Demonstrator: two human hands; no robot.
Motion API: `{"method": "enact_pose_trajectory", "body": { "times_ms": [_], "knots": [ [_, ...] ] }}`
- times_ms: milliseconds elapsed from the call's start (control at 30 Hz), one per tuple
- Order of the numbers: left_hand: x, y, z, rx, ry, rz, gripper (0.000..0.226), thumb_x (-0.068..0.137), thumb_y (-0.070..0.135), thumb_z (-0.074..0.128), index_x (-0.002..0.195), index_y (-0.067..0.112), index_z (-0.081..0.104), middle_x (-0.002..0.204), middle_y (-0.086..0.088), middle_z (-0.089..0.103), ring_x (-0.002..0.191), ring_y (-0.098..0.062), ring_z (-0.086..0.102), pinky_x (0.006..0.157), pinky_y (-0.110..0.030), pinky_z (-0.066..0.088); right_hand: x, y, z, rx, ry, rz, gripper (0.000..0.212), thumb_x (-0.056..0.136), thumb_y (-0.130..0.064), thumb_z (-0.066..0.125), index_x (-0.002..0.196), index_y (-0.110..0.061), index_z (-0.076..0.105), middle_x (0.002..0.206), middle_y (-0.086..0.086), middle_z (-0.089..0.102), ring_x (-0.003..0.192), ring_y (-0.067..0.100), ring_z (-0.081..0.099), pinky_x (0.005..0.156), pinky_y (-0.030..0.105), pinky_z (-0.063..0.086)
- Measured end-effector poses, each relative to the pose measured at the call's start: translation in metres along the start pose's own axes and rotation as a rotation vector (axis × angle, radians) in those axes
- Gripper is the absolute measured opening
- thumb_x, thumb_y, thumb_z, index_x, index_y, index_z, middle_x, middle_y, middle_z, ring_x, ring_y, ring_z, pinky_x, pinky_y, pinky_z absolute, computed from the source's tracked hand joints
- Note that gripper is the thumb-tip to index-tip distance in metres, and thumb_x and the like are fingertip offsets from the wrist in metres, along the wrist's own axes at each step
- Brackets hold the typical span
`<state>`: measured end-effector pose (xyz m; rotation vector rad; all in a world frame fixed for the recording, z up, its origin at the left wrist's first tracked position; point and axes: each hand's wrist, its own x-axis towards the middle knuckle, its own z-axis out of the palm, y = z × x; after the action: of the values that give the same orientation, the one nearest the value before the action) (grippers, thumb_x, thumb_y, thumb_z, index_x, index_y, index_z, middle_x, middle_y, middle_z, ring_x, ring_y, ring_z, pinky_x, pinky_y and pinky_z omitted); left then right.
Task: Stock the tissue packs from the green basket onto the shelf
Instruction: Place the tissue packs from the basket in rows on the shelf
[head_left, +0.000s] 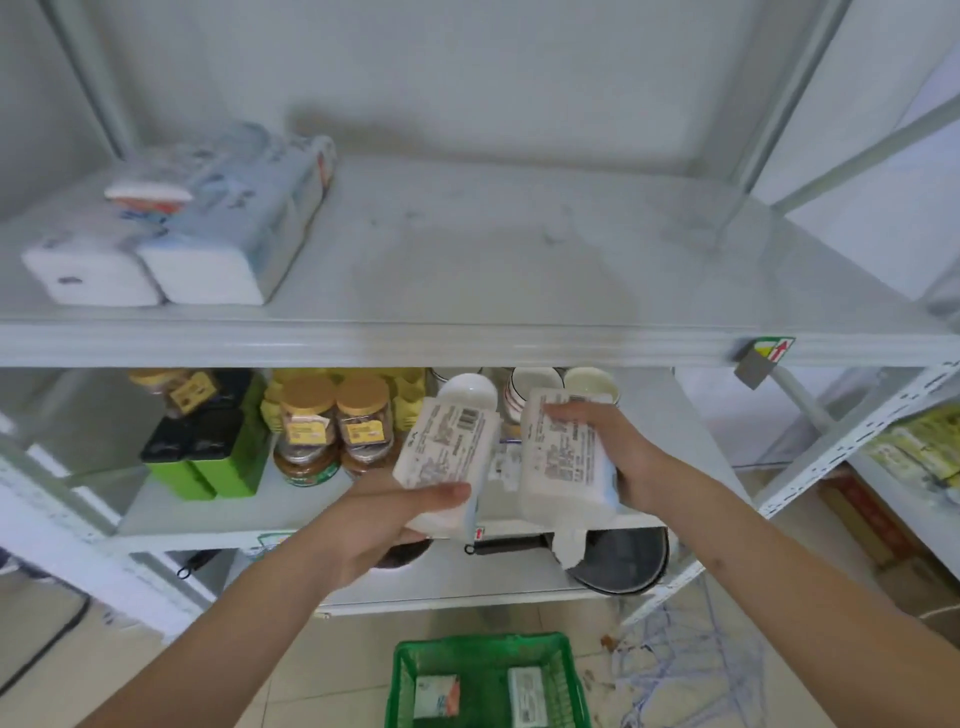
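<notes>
My left hand (387, 525) grips a white tissue pack (447, 452) from below, its printed label facing up. My right hand (618, 457) grips a second white tissue pack (563, 467), thumb on top. Both packs are held side by side in front of the middle shelf, below the front edge of the top shelf (467, 343). Several tissue packs (208, 223) lie at the left end of that top shelf. On the floor below stands the green basket (405, 670) with two tissue packs (527, 696) inside.
The middle shelf holds jars (332, 421), green boxes (208, 452) and bowls (535, 384). Dark pans (623, 561) lie on the lowest shelf. A second shelving unit (883, 441) stands to the right. The right two thirds of the top shelf is bare.
</notes>
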<state>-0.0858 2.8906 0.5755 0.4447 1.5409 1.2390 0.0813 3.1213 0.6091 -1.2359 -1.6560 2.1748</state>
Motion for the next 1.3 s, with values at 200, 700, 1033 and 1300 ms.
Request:
{"method": "enact_pose_trajectory", "body": {
  "times_ms": [200, 700, 1033, 1300],
  "knots": [
    [-0.037, 0.038, -0.016, 0.026, -0.04, 0.082, 0.061, 0.053, 0.048, 0.102, 0.11, 0.042, 0.081, 0.124, 0.007, 0.079, 0.116, -0.014, 0.074, 0.107, -0.04, 0.053, -0.018, -0.038, 0.029, -0.099, -0.11, -0.038, 0.012, 0.079, -0.034, 0.083, 0.077, -0.023, 0.082, 0.097, 0.011, 0.082, 0.08, 0.026, 0.08, 0.064, 0.032, 0.063],
    [-0.08, 0.132, -0.057, -0.027, 0.115, 0.336, 0.078, 0.05, 0.037, 0.102, 0.12, 0.016, 0.076, 0.12, -0.004, 0.081, 0.111, -0.02, 0.077, 0.089, -0.032, 0.063, -0.048, -0.139, 0.077, -0.134, -0.237, -0.329, 0.02, 0.086, -0.032, 0.076, 0.069, -0.025, 0.082, 0.084, 0.008, 0.083, 0.07, 0.023, 0.08, 0.054, 0.028, 0.06],
    [-0.043, 0.183, -0.053, -0.003, 0.254, 0.378, 0.085, 0.041, 0.04, 0.104, 0.118, 0.019, 0.075, 0.11, 0.005, 0.083, 0.11, -0.017, 0.075, 0.098, -0.039, 0.059, -0.019, -0.184, 0.104, -0.152, -0.213, -0.293, 0.025, 0.088, -0.037, 0.074, 0.066, -0.028, 0.082, 0.098, 0.006, 0.083, 0.09, 0.024, 0.081, 0.079, 0.037, 0.065],
    [-0.022, 0.202, -0.059, -0.006, 0.342, 0.371, 0.049, 0.067, 0.028, 0.098, 0.109, 0.019, 0.074, 0.102, 0.003, 0.084, 0.101, -0.018, 0.077, 0.089, -0.038, 0.062, 0.001, -0.197, 0.112, -0.152, -0.194, -0.3, 0.024, 0.084, -0.041, 0.075, 0.064, -0.029, 0.081, 0.098, 0.004, 0.083, 0.092, 0.026, 0.08, 0.093, 0.042, 0.06]
  ]
}}
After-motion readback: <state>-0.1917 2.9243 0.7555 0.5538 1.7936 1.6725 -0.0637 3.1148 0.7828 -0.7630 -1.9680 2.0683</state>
